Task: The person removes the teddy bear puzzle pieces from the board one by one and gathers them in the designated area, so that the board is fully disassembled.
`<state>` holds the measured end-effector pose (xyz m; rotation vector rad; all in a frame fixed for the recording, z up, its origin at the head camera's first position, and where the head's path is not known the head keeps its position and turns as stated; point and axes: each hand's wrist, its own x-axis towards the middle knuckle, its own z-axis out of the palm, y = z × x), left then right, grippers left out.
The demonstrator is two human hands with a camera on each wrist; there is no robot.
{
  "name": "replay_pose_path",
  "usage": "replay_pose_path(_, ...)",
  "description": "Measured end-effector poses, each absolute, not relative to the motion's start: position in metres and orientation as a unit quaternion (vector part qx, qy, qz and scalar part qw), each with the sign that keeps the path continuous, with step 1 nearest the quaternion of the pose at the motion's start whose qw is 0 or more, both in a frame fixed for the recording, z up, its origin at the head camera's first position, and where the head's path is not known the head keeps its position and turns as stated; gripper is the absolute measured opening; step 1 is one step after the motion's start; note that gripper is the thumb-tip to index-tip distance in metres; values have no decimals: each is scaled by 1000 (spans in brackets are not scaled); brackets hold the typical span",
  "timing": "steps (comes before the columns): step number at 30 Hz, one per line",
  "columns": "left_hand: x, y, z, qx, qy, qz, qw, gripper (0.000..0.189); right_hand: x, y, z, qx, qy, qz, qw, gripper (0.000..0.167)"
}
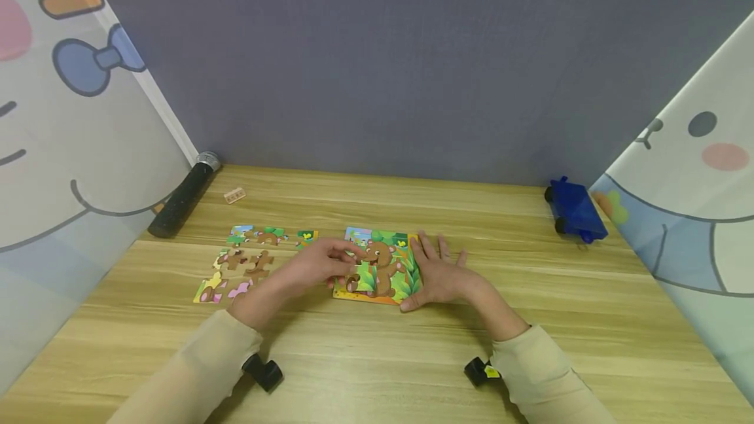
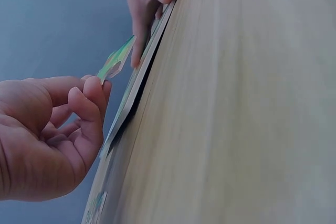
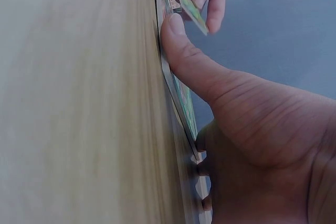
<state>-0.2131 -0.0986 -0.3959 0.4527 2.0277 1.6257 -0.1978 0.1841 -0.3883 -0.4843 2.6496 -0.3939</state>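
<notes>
Near the middle of the wooden table lies a bear picture puzzle board with a green, leafy scene. My left hand pinches a square-edged green and brown puzzle piece between thumb and fingers. In the left wrist view, the piece is tilted and held above the board's surface. My right hand has its fingers spread along the board's right edge, its thumb resting at the near edge. Several loose puzzle pieces lie left of the board, some partly behind my left hand and forearm.
A black microphone lies at the table's left edge, with a small tan block beside it. At the far right sits a blue toy cart. A grey panel rises behind the table, and cartoon-printed sheets flank both sides.
</notes>
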Motion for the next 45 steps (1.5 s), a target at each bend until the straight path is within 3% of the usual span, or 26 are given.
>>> replay_pose_path(24,-197,-158,-395,163,784,557,220,29,-198,183,-389,-174,954,-133,206,136)
replay_pose_path(45,-180,-198,-392,166,798,530,232,30,-197,184,-389,-173,953,-139,205,136)
